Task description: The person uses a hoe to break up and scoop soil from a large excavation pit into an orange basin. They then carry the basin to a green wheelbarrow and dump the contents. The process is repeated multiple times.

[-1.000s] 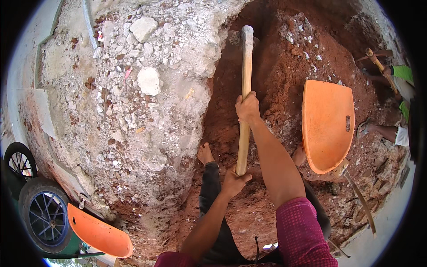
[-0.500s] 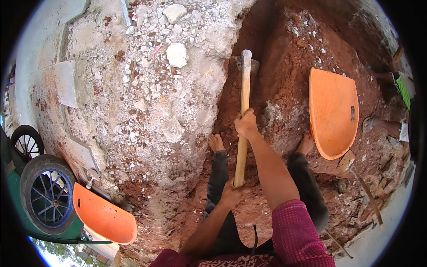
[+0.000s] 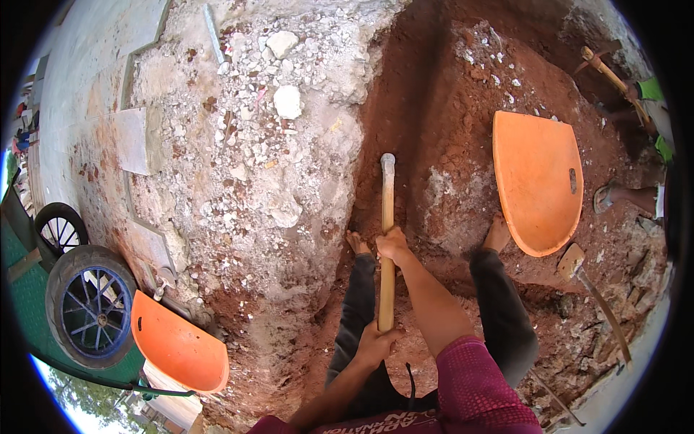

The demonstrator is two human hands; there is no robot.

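The long, straight, round handle of pale yellow-brown wood looks smooth, with a blunt grey tip and a whitish, dusty part just below it. It is in front of the person, over the red-brown dirt, reaching up past their feet. The right hand is wrapped tight around its middle. The left hand is closed around its near end, so the two hands are apart.

There is one handle in the hands. There are two orange, curved scoops, one on the right and one at the lower left. There are two black wheels with spokes, two big white stones and two bare feet. One other person is at the right edge.
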